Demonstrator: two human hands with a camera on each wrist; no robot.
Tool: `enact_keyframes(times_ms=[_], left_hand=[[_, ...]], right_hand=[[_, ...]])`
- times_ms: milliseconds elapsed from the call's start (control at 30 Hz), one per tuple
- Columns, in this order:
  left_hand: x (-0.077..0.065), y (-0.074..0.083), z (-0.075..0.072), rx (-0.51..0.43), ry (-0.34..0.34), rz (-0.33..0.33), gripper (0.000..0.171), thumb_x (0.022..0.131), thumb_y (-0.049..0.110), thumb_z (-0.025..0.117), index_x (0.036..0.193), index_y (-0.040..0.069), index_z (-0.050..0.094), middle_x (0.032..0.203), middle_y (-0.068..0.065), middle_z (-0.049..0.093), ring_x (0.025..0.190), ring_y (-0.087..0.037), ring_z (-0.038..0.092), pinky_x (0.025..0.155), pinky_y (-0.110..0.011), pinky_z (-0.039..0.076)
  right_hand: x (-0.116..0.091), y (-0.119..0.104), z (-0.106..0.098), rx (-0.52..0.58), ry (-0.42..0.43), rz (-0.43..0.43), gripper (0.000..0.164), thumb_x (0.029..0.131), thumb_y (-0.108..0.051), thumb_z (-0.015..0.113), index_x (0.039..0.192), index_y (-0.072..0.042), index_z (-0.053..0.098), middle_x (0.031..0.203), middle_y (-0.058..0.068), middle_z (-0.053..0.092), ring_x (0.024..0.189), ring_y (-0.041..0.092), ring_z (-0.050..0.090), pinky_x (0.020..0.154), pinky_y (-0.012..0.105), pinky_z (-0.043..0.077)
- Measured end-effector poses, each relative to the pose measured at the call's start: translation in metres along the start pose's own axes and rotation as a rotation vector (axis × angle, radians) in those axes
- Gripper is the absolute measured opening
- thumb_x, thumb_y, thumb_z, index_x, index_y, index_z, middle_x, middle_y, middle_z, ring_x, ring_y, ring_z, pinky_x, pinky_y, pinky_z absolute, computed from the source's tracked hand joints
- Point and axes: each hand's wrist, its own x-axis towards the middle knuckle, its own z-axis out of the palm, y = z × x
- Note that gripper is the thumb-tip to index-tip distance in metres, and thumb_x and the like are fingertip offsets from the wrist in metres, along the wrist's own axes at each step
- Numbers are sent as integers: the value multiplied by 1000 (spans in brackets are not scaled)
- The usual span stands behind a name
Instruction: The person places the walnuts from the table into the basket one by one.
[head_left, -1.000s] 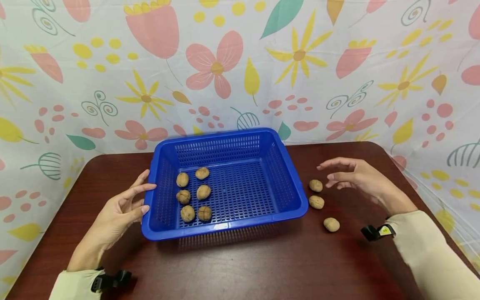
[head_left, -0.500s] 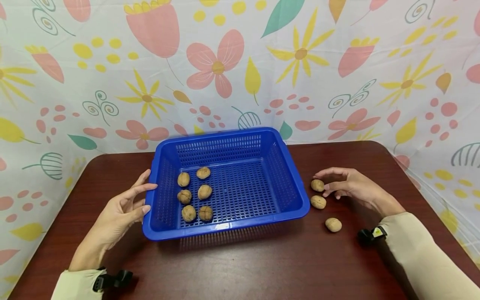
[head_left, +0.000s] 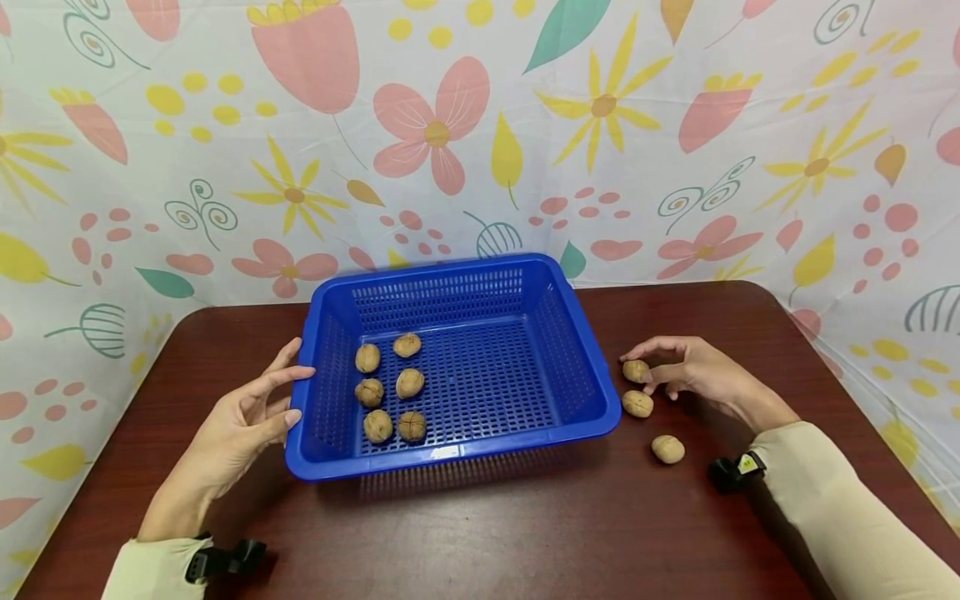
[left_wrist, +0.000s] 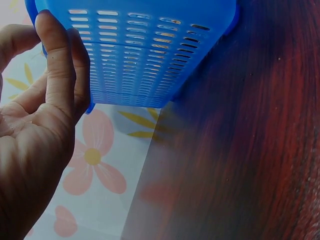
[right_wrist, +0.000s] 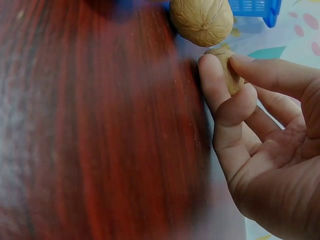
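Observation:
A blue plastic basket [head_left: 450, 450] with slotted walls holds several walnuts [head_left: 409, 382], grouped in its left part. My left hand [head_left: 225, 437] grips the basket's left rim, fingertips and thumb at the edge; in the left wrist view its fingers [left_wrist: 59, 75] curl up against the rim. Just right of the basket, my right hand [head_left: 701, 375] pinches a walnut [head_left: 635, 370] between thumb and fingers. In the right wrist view that walnut [right_wrist: 227, 75] is partly covered by the fingers. A second walnut [head_left: 637, 404] lies close in front of it, and a third walnut [head_left: 668, 449] sits nearer to me.
The dark reddish-brown table [head_left: 510, 533] extends in front of the basket and to both sides. Behind its back edge hangs a white cloth [head_left: 450, 225] printed with flowers and leaves. Each wrist wears a black strap [head_left: 738, 471].
My right hand has come down and leftward to the farthest loose walnut and now pinches it. The left hand stays at the basket's rim, and the basket has kept its place.

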Motion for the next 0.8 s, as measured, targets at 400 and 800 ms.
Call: enact_keyframes(times_ms=[400,800], left_hand=[[0,0,0,3,-1,9,45,104,-8,52,149,-1,50,179,-6,-1,130,-6,64,87,-34,65],[0,-1,-1,7,-4,4,45,105,-8,52,150,-2,49,179,-7,-2,130,-5,63,87,-34,65]], right_hand=[[-9,-43,-9,12,28,-63,34,102,-9,66,136,-2,66,112,-6,79,84,24,75,63,30,57],[-1,-119,5,73,-42,-202,30,101,-3,65,130,-8,71,117,-4,79,86,21,75,68,30,57]])
